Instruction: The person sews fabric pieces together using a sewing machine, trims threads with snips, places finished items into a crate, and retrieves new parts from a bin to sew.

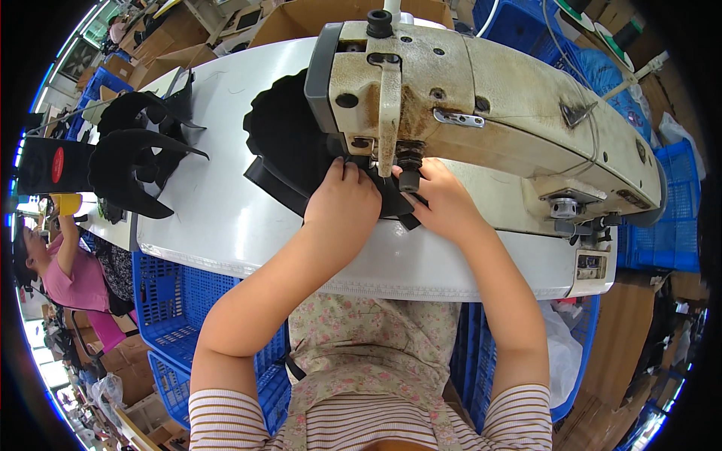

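Note:
A black fabric piece [282, 128] with a scalloped edge lies under the head of an industrial sewing machine [481, 83]. My left hand [344, 197] presses on the black piece just left of the needle area, its fingers bent and their tips partly hidden by the machine head. On the right, my right hand [444, 199] grips the near right edge of the same piece, thumb toward me and fingers behind. The needle and presser foot are mostly hidden behind the machine's lever and knob.
Several curved black pieces [135, 150] lie at the table's left end. Blue crates [188, 301] stand below the white tabletop [218, 225], and more blue baskets [677, 203] are at the right. A person in a pink shirt [75, 278] works at the left. Thread spools [628, 34] stand behind the machine.

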### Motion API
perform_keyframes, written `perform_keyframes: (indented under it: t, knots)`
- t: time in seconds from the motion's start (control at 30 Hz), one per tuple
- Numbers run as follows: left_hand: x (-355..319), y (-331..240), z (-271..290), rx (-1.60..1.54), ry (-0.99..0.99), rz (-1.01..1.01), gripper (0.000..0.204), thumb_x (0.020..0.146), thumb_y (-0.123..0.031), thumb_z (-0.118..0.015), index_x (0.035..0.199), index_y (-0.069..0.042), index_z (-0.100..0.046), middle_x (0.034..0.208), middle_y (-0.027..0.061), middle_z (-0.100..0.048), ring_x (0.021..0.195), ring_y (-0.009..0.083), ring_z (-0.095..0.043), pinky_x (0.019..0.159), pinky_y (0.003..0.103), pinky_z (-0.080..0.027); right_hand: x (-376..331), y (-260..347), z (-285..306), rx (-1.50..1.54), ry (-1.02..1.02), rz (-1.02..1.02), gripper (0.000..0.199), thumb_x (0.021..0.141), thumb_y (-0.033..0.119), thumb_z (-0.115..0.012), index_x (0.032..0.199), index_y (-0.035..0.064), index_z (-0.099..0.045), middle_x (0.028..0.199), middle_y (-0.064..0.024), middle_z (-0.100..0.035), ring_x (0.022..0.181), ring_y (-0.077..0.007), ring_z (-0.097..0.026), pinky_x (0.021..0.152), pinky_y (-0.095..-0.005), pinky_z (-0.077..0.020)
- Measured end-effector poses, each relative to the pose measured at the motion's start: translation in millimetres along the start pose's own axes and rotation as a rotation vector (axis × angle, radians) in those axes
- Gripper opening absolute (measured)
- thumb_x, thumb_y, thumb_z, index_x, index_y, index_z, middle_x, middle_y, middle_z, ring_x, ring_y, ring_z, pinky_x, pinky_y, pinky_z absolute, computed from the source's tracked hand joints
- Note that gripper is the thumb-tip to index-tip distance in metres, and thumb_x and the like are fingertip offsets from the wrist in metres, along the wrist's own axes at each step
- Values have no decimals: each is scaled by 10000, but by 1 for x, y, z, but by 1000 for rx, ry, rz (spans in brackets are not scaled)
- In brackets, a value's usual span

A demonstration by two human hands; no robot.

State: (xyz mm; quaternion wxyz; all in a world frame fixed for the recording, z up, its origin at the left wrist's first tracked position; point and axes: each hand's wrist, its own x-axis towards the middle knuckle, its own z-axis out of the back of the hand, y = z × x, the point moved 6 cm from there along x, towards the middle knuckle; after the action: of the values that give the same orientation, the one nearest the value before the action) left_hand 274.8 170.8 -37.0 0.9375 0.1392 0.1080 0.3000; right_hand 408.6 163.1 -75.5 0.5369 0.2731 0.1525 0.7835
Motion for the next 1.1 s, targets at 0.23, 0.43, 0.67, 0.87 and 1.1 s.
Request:
perform_keyframes:
  t: [0.23, 0.43, 0.67, 0.87, 1.1]
  knots:
    - [-10, 14, 1, -199, -182, 1, 357, 737, -126, -598, 1044, 49, -647, 1089, 166, -658, 1109, 284, -576, 1041, 404, -379, -9, 15, 17, -78, 305, 33, 565, 662, 207, -710, 1207, 87, -625, 1399, -185, -455, 1309, -343, -415, 1055, -432, -373]
    - [-12, 27, -1, -399, -187, 26, 516, 598, -142, -690, 1094, -6, -653, 1081, 108, -661, 1105, 254, -579, 1037, 378, -395, -4, 5, 14, -197, 192, 61, 447, 713, 82, -640, 1159, 108, -664, 1330, -142, -553, 1302, -296, -460, 1043, -385, -400]
    - [-19, 23, -7, -366, -343, 20, 524, 590, -155, -692, 1092, -8, -652, 1090, 104, -659, 1109, 286, -575, 1049, 394, -400, 13, -19, 28, 454, 245, -541, 308, 800, 131, -594, 1088, 60, -677, 986, -91, -691, 895, -208, -625, 829, -291, -467]
    - [-17, 8, -6, -186, -289, 23, 460, 639, -135, -660, 1077, 8, -651, 1131, 111, -651, 1140, 276, -568, 1048, 400, -405, 4, -19, 15, 379, 210, -718, 272, 815, 165, -587, 1049, 99, -708, 959, -92, -702, 860, -220, -640, 874, -323, -464]
    - [-23, 26, -15, -124, -276, -138, 358, 773, -133, -558, 1095, -8, -649, 1166, 87, -645, 1176, 237, -551, 1084, 390, -361, -5, 33, 0, 128, -31, -42, 280, 737, 82, -553, 971, 67, -707, 1005, -95, -685, 958, -283, -630, 1033, -473, -412]
